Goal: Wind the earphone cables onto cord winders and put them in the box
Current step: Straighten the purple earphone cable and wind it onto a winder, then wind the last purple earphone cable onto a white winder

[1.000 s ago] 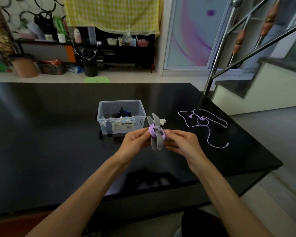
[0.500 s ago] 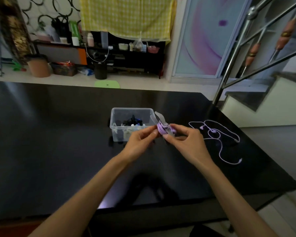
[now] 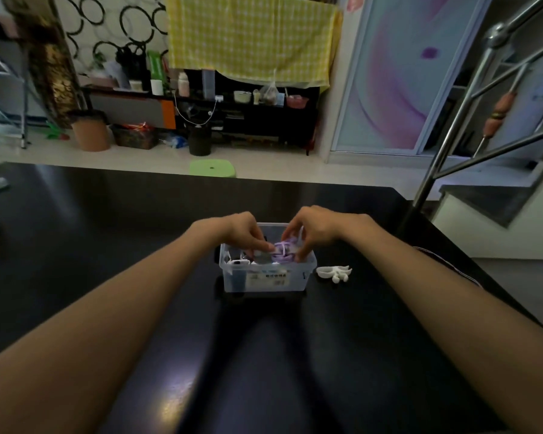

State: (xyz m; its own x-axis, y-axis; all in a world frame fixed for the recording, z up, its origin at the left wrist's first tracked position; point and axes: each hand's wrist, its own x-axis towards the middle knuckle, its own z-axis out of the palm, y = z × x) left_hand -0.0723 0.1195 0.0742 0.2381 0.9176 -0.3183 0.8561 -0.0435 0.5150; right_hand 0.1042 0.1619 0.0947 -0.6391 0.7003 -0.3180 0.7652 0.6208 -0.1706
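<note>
Earphones (image 3: 283,252), wound purple, sit pinched between my left hand (image 3: 244,234) and right hand (image 3: 314,229) inside the box (image 3: 308,270); next I release them.

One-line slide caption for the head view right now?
Both hands, left hand and right hand, lower the purple wound earphone bundle into the clear box; a white cord winder lies beside it.

Left hand (image 3: 243,230) and right hand (image 3: 314,228) cover far rim of box (image 3: 308,270). Purple bundle (image 3: 283,252) partly behind fingertips; winder beneath unclear. Other box contents too blurred to identify. Box label unreadable. Loose cable (image 3: 445,261) mostly behind right forearm. Both arms cut by bottom edge.
</note>
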